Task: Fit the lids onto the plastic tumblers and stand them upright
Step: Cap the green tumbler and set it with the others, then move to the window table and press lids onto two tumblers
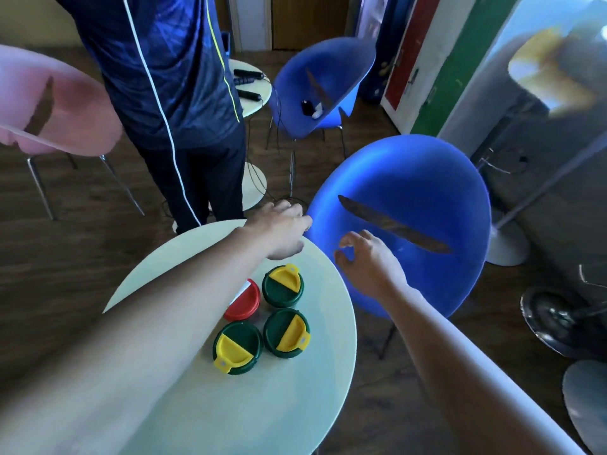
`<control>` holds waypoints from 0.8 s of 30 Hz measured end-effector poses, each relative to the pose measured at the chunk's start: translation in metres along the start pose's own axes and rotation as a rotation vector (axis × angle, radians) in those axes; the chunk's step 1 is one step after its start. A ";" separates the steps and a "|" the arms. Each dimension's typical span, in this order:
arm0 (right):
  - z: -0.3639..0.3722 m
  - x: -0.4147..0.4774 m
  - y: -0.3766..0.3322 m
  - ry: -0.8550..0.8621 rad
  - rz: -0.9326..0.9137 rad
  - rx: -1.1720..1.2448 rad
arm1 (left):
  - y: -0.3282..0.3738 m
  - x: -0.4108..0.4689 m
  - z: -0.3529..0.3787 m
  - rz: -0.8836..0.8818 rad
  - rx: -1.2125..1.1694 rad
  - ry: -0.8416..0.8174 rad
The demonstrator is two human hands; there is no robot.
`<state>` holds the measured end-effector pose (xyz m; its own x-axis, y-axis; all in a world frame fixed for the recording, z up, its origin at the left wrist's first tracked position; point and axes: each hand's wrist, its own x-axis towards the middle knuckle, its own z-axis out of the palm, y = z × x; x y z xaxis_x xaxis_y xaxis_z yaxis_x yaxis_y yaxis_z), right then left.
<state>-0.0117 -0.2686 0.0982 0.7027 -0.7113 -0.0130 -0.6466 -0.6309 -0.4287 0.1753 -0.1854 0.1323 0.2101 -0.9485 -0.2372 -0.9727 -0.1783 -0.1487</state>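
Three green tumblers with yellow flip lids stand upright on the round pale table: one at the back, one at the front right, one at the front left. A red lid peeks out beside them, partly hidden under my left forearm. My left hand reaches past the table's far edge toward the blue chair, fingers curled; what it touches is hidden. My right hand hovers open over the chair's edge, holding nothing.
A large blue chair stands right against the table's far right. A person in dark blue clothes stands behind the table. A pink chair is at the left, a second blue chair and a small table farther back.
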 end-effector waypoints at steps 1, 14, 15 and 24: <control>-0.009 -0.006 0.001 0.011 0.006 -0.050 | 0.004 0.001 -0.005 0.024 0.002 0.008; -0.094 -0.133 0.017 0.107 0.276 -0.295 | 0.118 -0.026 -0.087 0.374 0.207 0.148; -0.101 -0.144 0.021 0.119 0.308 -0.298 | 0.128 -0.028 -0.093 0.391 0.206 0.153; -0.163 -0.239 0.079 0.196 0.540 -0.378 | 0.247 -0.044 -0.136 0.599 0.310 0.181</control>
<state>-0.2795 -0.1993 0.2146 0.2090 -0.9770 0.0425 -0.9754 -0.2114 -0.0633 -0.0874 -0.2229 0.2364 -0.3993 -0.8939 -0.2038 -0.8375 0.4460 -0.3157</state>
